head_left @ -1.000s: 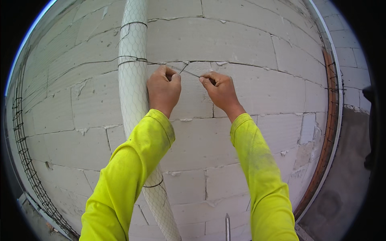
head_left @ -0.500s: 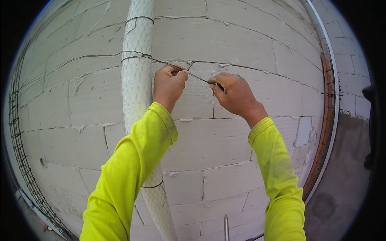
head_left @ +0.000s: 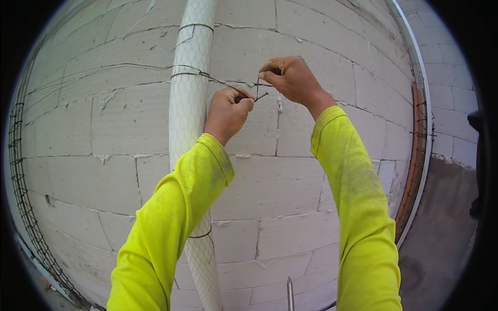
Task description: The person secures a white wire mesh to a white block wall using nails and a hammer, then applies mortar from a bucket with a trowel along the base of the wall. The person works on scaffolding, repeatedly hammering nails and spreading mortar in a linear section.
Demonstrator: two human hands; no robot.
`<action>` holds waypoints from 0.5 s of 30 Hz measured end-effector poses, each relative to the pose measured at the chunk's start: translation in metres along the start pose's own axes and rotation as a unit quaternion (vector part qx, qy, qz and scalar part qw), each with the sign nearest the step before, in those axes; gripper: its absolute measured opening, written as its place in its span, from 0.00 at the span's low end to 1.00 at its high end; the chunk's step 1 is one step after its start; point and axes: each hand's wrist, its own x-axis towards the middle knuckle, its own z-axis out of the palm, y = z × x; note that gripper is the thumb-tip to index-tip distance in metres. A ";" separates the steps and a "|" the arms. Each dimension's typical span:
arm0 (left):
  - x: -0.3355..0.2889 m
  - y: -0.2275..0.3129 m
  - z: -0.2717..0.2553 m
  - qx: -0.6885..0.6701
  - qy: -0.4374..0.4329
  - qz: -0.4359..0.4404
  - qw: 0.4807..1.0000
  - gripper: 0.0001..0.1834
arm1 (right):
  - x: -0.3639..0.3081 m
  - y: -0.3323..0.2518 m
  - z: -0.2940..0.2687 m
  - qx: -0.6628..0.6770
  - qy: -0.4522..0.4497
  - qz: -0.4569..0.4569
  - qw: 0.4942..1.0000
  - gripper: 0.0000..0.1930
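A white pipe (head_left: 188,122) wrapped in hexagonal wire mesh runs upright along a pale block wall. Thin dark wire (head_left: 220,82) loops around it at chest height and leads right to my left hand (head_left: 228,113), whose thumb and fingers are pinched on it. Just past those fingertips a short dark nail-like piece (head_left: 263,96) points up to the right; whether it is fixed in the wall I cannot tell. My right hand (head_left: 294,79), higher and further right, pinches a wire end that rises almost straight from beside the left fingertips.
More wire ties (head_left: 199,236) circle the pipe above and below. Loose wire strands (head_left: 109,67) stretch left to a column of steel rebar (head_left: 19,171). An orange-brown strip (head_left: 415,150) with rebar edges the wall at right. A pointed metal rod (head_left: 290,295) sticks up at the bottom.
My right hand has moved up and slightly left, and its wire end now stands nearly upright. My left hand keeps its pinch. The view has shifted, so the pipe sits further right.
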 end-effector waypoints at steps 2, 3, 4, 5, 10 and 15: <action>-0.001 0.003 0.002 0.017 -0.001 0.031 0.999 0.05 | -0.019 0.000 0.004 -0.021 -0.013 0.102 0.995 0.09; -0.001 0.003 0.003 0.029 0.003 0.032 0.999 0.05 | -0.036 -0.003 0.004 0.012 -0.061 0.051 0.997 0.09; 0.000 0.004 0.005 0.042 0.008 0.032 0.999 0.05 | -0.048 -0.005 0.002 0.033 -0.101 0.021 0.994 0.09; 0.000 0.004 0.006 0.050 0.011 0.029 0.998 0.05 | -0.051 -0.007 -0.003 0.038 -0.169 0.020 0.985 0.09; 0.000 0.005 0.004 0.073 0.001 0.040 0.996 0.05 | -0.024 -0.010 -0.018 0.054 -0.024 -0.016 0.998 0.09; 0.000 0.004 0.001 0.073 0.015 0.069 0.995 0.04 | -0.041 -0.021 0.002 -0.004 -0.061 0.082 0.995 0.08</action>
